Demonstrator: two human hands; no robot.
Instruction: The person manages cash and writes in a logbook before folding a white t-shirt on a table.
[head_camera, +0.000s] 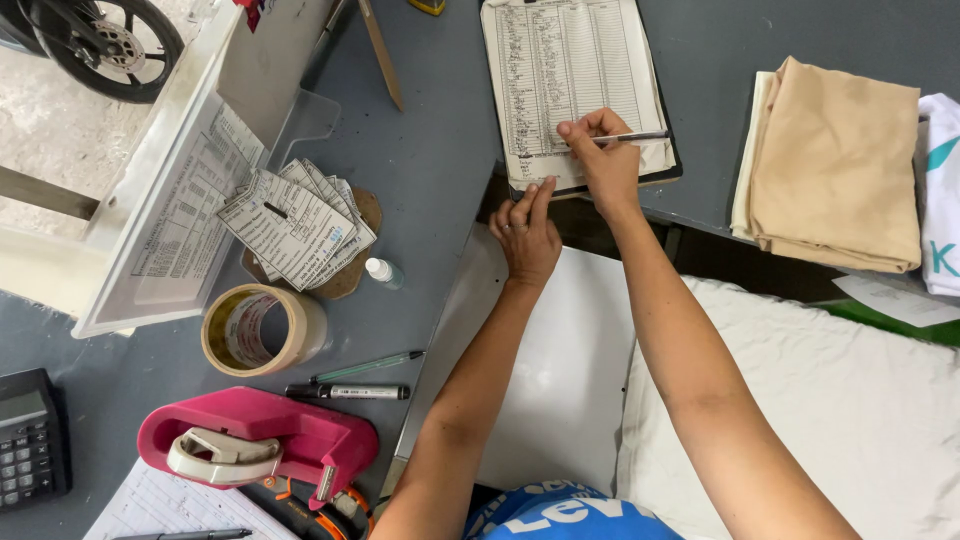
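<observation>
While our right hand (605, 160) pinched the pen (632, 137) to write, left hand (527, 232), open w/ nothing in it, steadied the clipboard (668, 172) edge. Form (565, 80) sat square to us for easy writing.

Pink tape dispenser (262, 440), tape roll (262, 330), calculator (30, 440), folded tan cloth (835, 165)

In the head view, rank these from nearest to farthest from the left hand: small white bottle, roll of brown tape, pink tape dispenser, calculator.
Measured from the left hand:
1. Small white bottle, just to its left on the grey table.
2. Roll of brown tape, further left and lower.
3. Pink tape dispenser, lower left.
4. Calculator, at the far left edge.
</observation>
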